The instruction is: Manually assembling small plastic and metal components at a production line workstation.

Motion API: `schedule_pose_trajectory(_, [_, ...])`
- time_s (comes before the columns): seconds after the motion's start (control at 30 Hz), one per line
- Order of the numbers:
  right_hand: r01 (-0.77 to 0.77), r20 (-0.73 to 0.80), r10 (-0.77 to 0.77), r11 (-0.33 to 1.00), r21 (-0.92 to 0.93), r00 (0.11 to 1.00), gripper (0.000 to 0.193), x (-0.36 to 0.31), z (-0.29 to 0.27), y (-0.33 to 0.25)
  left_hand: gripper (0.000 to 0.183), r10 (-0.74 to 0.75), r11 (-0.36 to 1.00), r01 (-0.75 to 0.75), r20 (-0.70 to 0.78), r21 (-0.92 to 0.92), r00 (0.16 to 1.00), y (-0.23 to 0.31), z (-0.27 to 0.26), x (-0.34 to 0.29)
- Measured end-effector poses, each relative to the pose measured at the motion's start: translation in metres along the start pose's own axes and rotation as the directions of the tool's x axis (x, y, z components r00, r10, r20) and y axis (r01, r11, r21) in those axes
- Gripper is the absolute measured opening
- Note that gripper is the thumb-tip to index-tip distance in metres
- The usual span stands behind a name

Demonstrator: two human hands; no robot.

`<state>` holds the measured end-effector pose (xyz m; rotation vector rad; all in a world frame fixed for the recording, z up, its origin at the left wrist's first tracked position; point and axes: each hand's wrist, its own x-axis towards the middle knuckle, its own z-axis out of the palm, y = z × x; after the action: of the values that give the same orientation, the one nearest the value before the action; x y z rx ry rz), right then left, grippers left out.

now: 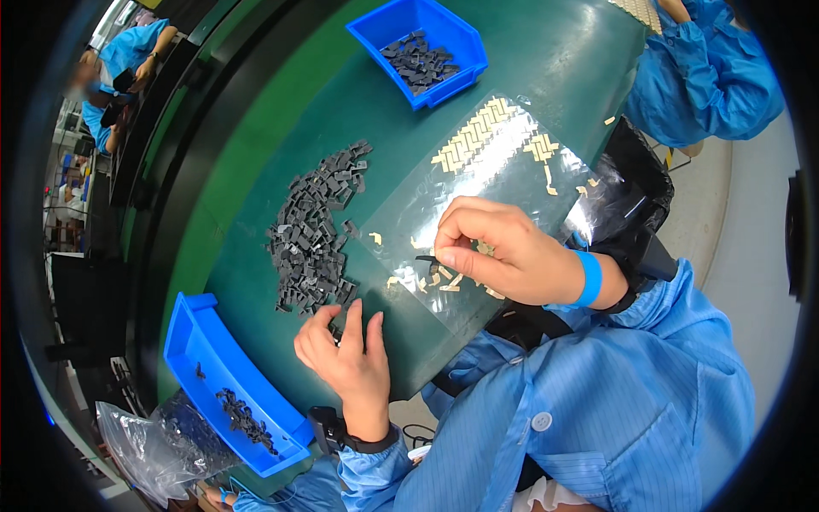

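Observation:
My right hand [495,253] is closed in a pinch on a small black part [427,258] whose thin end sticks out to the left of the fingertips. It is over a clear plastic sheet [401,200], above loose cream-coloured pieces [450,282]. My left hand [345,354] lies at the near edge of a heap of small black plastic parts [311,230], its fingers apart. A dark bit shows between those fingers; whether they grip it I cannot make out. Farther up the sheet, cream pieces [478,135] sit in slanting rows, with a smaller cluster [541,148] beside them.
A blue bin [465,64] of black parts stands at the far side of the green table [546,51]. Another blue bin [192,341], with fewer parts, is at the left beside a clear plastic bag [145,444]. A black bag [636,171] hangs at right. Co-workers in blue sit nearby.

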<state>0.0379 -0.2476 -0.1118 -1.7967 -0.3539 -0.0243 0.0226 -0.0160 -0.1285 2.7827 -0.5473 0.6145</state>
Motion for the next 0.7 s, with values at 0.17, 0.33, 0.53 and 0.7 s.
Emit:
schedule_pose_trajectory(0.17, [0.005,-0.01,-0.004,0.999,0.047,1.0,0.009,-0.002,0.001,0.001,0.022,-0.063,0.998,0.065,0.058,-0.019,0.996,-0.009,0.014,0.008])
schedule_pose_trajectory(0.33, [-0.011,-0.016,0.012,0.997,0.081,1.0,0.009,-0.005,0.001,0.001,0.012,-0.093,0.987,0.098,0.048,-0.125,0.995,-0.017,0.017,0.014])
schedule_pose_trajectory(0.53, [0.02,-0.053,-0.014,0.994,0.11,0.999,0.01,-0.005,0.006,0.003,0.016,-0.092,0.985,0.088,-0.021,-0.151,0.996,-0.019,0.023,0.009])
schedule_pose_trajectory(0.7, [0.023,-0.051,-0.017,0.993,0.119,0.999,0.01,-0.007,0.007,0.003,0.021,-0.051,0.99,0.042,-0.066,-0.133,0.997,-0.023,0.027,0.008])
